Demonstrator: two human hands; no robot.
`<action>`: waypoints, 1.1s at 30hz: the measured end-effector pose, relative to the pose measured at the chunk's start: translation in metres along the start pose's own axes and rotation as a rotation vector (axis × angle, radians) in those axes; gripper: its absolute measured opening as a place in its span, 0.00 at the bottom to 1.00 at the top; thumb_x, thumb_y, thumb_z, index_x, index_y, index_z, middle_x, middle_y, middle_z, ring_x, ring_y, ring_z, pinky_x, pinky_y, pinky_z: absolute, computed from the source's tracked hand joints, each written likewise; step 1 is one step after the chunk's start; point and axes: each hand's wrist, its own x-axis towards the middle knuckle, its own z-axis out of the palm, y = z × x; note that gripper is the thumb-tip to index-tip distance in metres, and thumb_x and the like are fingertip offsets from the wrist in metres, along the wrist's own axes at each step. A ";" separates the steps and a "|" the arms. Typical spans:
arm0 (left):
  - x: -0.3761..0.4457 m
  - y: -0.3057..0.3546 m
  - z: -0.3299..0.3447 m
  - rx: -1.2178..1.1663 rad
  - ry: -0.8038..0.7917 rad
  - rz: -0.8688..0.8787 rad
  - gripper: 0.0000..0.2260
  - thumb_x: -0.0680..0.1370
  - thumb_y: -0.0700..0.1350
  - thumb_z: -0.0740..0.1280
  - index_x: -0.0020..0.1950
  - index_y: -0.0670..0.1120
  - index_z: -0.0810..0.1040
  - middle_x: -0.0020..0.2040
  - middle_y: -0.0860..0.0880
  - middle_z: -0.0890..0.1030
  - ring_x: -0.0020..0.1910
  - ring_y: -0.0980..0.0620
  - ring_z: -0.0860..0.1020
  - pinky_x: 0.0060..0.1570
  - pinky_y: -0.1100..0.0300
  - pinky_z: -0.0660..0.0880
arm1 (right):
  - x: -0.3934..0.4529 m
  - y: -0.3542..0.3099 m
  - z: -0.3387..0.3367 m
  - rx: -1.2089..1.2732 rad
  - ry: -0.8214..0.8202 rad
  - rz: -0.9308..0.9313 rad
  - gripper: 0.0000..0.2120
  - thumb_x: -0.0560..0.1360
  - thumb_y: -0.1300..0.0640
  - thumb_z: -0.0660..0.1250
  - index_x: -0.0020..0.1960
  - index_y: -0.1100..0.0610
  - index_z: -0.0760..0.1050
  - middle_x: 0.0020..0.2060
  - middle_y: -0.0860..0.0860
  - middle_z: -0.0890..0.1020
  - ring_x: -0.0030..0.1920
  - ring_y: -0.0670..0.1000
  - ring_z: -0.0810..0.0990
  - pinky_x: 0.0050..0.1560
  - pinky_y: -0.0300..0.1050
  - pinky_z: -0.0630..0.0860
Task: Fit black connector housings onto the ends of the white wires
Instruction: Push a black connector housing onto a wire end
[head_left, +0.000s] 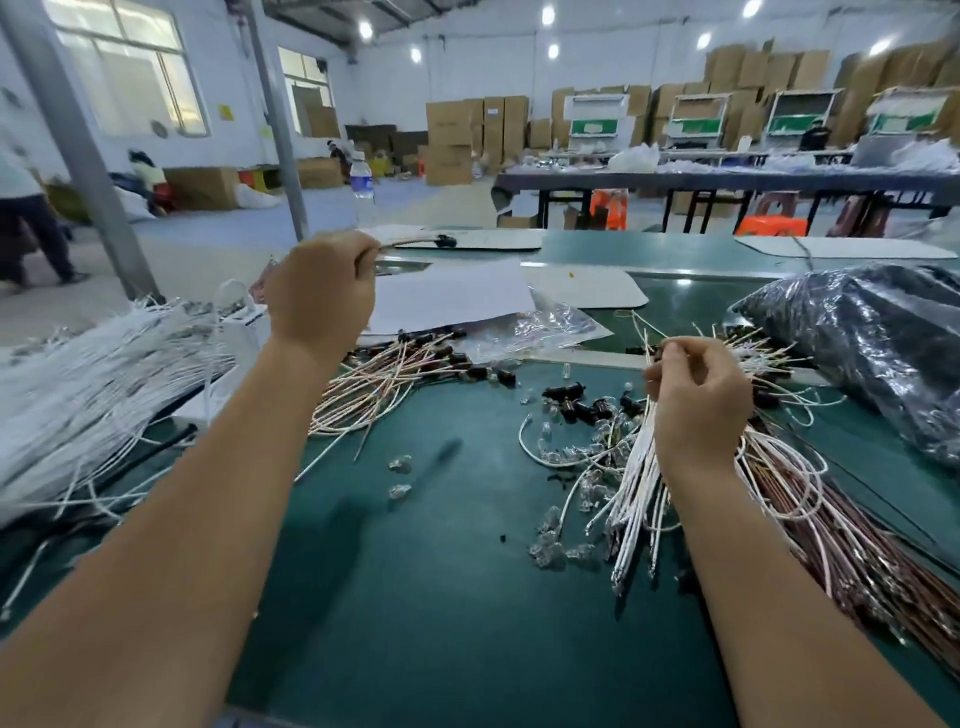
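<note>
My left hand (319, 291) is raised over the far side of the green table (441, 597) and pinches a wire (410, 241) with a black connector housing (445, 240) on its far end. My right hand (698, 400) grips a bundle of white wires (636, 493) that hangs down toward me, its upper ends sticking up past my fingers. Loose black housings (587, 408) lie on the table left of that hand. A pile of wires with housings fitted (400, 379) lies between my hands.
A big heap of white wires (88, 384) covers the left side. Brown and white wires (841, 530) spread at the right beside a dark plastic bag (872, 343). Small clear parts (550, 545) are scattered mid-table. Paper sheets (452, 296), a clear bag and a water bottle (362, 187) stand farther back.
</note>
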 end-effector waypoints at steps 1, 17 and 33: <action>-0.001 -0.010 0.002 0.033 -0.030 -0.029 0.10 0.80 0.42 0.62 0.50 0.42 0.83 0.45 0.40 0.84 0.45 0.37 0.80 0.41 0.50 0.75 | 0.000 0.001 0.000 0.008 0.001 0.011 0.11 0.80 0.62 0.61 0.43 0.48 0.73 0.34 0.48 0.79 0.30 0.39 0.78 0.29 0.34 0.76; 0.010 -0.054 0.003 0.227 -0.028 -0.082 0.11 0.80 0.41 0.61 0.51 0.42 0.82 0.44 0.39 0.82 0.43 0.37 0.79 0.37 0.51 0.71 | -0.004 0.006 0.007 -0.162 -0.072 0.010 0.07 0.79 0.59 0.62 0.44 0.52 0.75 0.33 0.49 0.80 0.38 0.55 0.81 0.42 0.54 0.79; -0.026 0.030 0.064 -0.043 -0.250 -0.132 0.14 0.75 0.40 0.62 0.57 0.49 0.82 0.56 0.44 0.82 0.58 0.39 0.73 0.57 0.47 0.70 | 0.008 0.007 -0.006 -1.114 -0.326 0.041 0.13 0.73 0.62 0.63 0.32 0.58 0.63 0.39 0.56 0.74 0.45 0.58 0.70 0.41 0.47 0.65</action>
